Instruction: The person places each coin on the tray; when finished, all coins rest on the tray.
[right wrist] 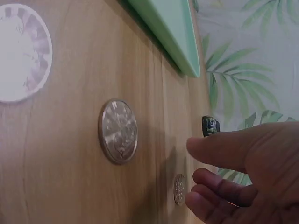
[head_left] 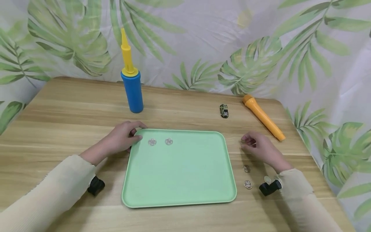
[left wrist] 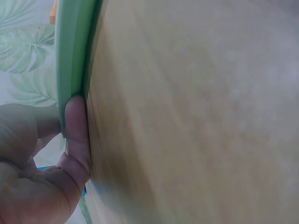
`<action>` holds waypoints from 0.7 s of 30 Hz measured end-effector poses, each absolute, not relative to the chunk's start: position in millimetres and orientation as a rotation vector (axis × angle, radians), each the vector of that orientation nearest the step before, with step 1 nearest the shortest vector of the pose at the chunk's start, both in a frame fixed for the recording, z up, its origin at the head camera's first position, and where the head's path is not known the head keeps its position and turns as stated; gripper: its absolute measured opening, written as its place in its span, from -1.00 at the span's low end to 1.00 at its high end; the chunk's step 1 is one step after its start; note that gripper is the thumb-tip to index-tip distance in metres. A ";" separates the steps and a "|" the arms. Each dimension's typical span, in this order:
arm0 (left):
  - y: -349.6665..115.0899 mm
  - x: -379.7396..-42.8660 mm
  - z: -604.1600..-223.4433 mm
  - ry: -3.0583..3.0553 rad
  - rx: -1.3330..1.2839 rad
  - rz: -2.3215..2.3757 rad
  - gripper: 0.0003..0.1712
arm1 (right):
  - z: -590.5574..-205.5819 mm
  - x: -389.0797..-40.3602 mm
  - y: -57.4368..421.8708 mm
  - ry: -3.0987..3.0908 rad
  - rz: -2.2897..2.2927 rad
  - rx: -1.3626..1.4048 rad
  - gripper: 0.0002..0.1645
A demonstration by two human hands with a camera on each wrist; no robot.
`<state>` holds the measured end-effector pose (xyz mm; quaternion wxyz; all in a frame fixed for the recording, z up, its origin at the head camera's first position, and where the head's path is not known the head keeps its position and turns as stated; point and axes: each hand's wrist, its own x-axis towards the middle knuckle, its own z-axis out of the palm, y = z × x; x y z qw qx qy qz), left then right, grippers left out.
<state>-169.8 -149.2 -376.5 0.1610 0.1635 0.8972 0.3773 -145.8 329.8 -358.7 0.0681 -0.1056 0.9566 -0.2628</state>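
A light green tray [head_left: 179, 174] lies on the wooden table with two silver coins, one coin [head_left: 152, 142] and another coin [head_left: 169, 141], near its far left corner. My left hand [head_left: 123, 138] grips that corner, thumb over the rim; a finger [left wrist: 77, 121] presses below the rim in the left wrist view. To the right of the tray, my right hand [head_left: 259, 148] hovers low with loosely bent fingers. In the right wrist view its thumb [right wrist: 219, 149] and fingers are apart, and a small coin [right wrist: 180, 189] shows just past the fingertips.
More coins, including one [head_left: 246, 169] and another [head_left: 248, 184], lie between tray and right wrist; a third coin [head_left: 267, 179] sits beside the wrist strap. Behind stand a blue and yellow hand pump [head_left: 134, 93], a toy car [head_left: 224, 111] and an orange toy microphone [head_left: 263, 117].
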 end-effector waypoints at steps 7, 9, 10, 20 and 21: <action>-148.4 -173.0 -376.0 2.566 0.475 1.073 -0.57 | -359.3 -142.8 343.0 2.859 -0.724 -0.287 -0.70; -149.0 -172.1 -376.5 2.570 0.477 1.076 -0.56 | -361.1 -143.1 344.8 2.848 -0.716 -0.291 -0.71; -149.7 -171.5 -376.5 2.569 0.479 1.081 -0.56 | -362.0 -143.5 345.4 2.844 -0.715 -0.295 -0.71; -148.9 -168.5 -377.6 2.571 0.488 1.094 -0.54 | -363.7 -148.5 345.8 2.845 -0.724 -0.238 -0.78; -148.7 -168.6 -377.6 2.573 0.489 1.092 -0.55 | -363.8 -148.9 345.8 2.844 -0.727 -0.235 -0.78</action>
